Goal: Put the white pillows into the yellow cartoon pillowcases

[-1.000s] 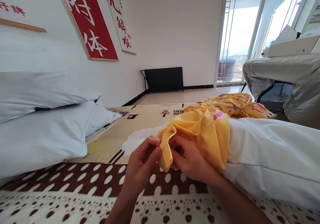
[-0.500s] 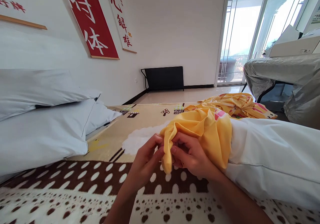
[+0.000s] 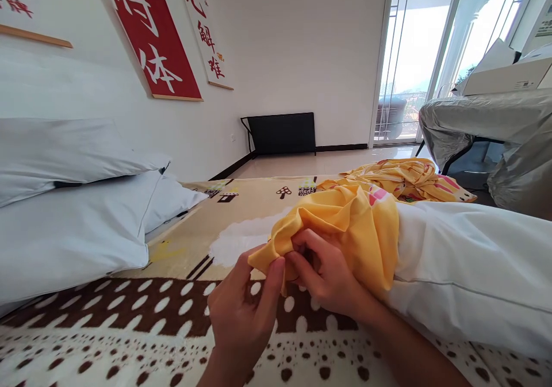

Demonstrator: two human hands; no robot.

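A yellow pillowcase (image 3: 375, 232) with a bit of pink print is bunched over the near end of a white pillow (image 3: 470, 260). My left hand (image 3: 248, 309) pinches the loose corner of the yellow cloth between thumb and fingers, and the corner folds over toward the left. Close beside it, my right hand (image 3: 325, 272) is closed on the same cloth, thumb and fingertips pressed together. Some right fingers are hidden under the folds. Both hands are just above the brown-and-white dotted blanket (image 3: 172, 306).
White pillows (image 3: 73, 232) are stacked at the left. Crumpled yellow bedding (image 3: 401, 174) lies behind the white pillow. Farther off are a black folded panel (image 3: 282, 134) against the wall, a plastic-covered table (image 3: 487, 114) with a white box (image 3: 509, 76), and a sliding glass door (image 3: 418, 59).
My left hand has shifted down and left and turned, its thumb now on top of the cloth. The yellow corner, which hung down, now points left. The right hand has barely moved.
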